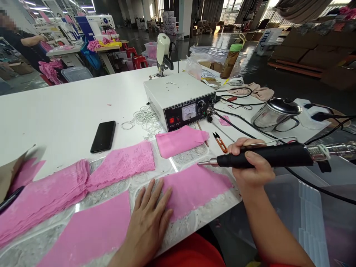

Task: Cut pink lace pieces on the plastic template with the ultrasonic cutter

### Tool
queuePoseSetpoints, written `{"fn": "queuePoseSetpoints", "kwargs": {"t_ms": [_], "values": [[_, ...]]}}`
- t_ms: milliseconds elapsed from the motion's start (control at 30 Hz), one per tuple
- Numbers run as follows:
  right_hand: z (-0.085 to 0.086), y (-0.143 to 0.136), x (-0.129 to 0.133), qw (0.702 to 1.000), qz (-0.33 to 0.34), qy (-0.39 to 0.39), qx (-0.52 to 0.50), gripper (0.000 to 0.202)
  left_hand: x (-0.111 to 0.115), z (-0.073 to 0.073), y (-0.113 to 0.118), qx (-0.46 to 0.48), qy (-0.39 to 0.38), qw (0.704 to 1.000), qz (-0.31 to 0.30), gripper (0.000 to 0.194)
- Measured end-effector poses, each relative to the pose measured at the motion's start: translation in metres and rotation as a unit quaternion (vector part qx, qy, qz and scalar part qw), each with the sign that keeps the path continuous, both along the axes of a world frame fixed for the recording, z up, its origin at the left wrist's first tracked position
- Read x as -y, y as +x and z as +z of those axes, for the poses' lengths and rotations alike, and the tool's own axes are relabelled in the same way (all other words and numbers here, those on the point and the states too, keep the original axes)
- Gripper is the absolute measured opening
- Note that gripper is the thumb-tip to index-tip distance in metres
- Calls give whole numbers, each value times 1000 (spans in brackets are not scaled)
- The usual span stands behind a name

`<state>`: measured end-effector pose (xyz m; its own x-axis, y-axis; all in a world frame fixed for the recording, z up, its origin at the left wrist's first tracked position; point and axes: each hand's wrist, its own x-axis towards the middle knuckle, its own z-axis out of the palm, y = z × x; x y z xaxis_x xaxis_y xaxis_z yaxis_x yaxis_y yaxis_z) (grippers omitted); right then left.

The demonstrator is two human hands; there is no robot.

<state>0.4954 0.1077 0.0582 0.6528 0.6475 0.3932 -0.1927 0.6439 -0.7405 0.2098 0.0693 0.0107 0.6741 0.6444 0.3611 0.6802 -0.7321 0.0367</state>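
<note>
My left hand (151, 215) lies flat with fingers stretched, on the left edge of a pink fabric piece (194, 189). Wrapped around a black handheld ultrasonic welding tool (278, 155), my right hand (254, 159) holds it level. The tool's metal tip touches or nearly touches the top edge of that piece. Left of my left hand is another pink fabric piece (97, 226). Behind it are a pink lace piece (128, 161) and a stack of pink lace pieces (52, 193). A folded pink piece (178, 141) lies before the control box.
The white control box (178, 89) stands mid-table, with cables running right. Around it are white elastic loops (146, 120), a phone (103, 136), orange thread snips (219, 142) and a lidded glass mug (275, 113). A person's arm (32, 40) shows at far left.
</note>
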Motion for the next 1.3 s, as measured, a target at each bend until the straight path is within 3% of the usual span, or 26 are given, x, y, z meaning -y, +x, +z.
{"fn": "queuePoseSetpoints", "kwargs": {"t_ms": [400, 1300], "values": [[-1, 9, 1, 999, -31, 7, 15, 12, 0, -1, 0, 11, -7, 1000, 3, 44], [5, -5, 1, 1000, -6, 0, 24, 11, 5, 0, 1, 3, -22, 1000, 17, 44]]}}
